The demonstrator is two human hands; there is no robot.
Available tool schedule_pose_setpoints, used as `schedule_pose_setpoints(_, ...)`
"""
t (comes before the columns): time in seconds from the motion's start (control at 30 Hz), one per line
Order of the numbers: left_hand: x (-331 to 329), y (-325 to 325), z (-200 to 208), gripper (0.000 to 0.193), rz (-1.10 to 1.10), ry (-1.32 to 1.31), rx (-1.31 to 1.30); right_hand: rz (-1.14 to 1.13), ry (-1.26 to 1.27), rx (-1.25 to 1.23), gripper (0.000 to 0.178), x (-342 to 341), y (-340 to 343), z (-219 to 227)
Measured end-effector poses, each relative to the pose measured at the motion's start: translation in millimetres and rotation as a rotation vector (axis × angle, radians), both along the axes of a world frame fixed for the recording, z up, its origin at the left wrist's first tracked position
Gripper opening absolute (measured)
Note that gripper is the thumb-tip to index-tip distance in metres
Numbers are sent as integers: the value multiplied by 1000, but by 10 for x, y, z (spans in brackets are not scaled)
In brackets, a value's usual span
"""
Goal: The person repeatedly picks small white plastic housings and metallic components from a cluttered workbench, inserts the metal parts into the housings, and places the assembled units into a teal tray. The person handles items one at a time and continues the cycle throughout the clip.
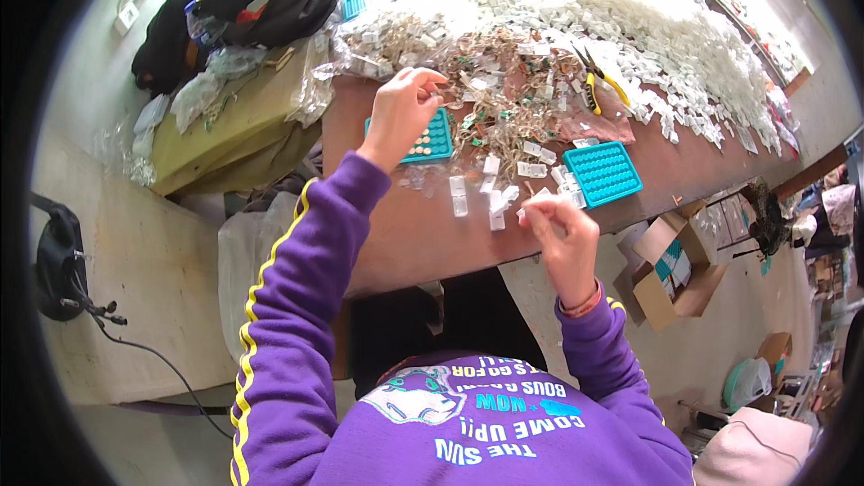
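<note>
My left hand (407, 115) hovers over a teal tray (439, 146) with rows of small pits. Its fingers are bent together; whether they pinch something is too small to tell. Several round beige pieces (421, 142) lie in that tray, partly hidden by the hand. Above the near part of the table, my right hand (565, 236) has thumb and fingertips closed on a tiny pale thing that I cannot make out. Clear rectangular plastic pieces (459, 196) and a crumpled white bit (504, 198) lie between the hands. A second teal tray (603, 173) rests beyond my right hand.
A tangle of thin brownish strips (504, 108) covers the middle of the brown table (405, 243). Yellow-handled pliers (601, 90) lie on it. Behind spreads a big heap of clear plastic pieces (666, 45). An open cardboard box (670, 274) stands on the right, below table level.
</note>
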State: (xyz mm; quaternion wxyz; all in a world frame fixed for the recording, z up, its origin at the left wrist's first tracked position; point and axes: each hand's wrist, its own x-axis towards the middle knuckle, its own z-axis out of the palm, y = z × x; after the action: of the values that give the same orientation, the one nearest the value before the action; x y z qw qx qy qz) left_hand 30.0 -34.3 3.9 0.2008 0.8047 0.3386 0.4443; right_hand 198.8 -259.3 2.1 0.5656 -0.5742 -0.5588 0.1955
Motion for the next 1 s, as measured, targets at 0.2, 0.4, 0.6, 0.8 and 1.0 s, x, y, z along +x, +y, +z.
schedule_pose_setpoints(0.2,-286,-1048,100,31,-151,-276,-234,20,-310,294,26,-108,454,245)
schedule_pose_setpoints(0.4,-389,-1531,22,36,-381,-721,-586,398,320,-122,18,-452,307,159)
schedule_pose_setpoints(0.6,-437,-1723,-162,25,-368,-903,-784,423,574,-182,6,-623,92,126)
schedule_pose_setpoints(0.8,-483,-1769,-236,21,-448,-986,-810,381,534,-246,10,-683,40,149)
schedule_pose_setpoints(1.0,-512,-1774,-172,19,-505,-856,-834,372,261,-168,9,-510,105,325)
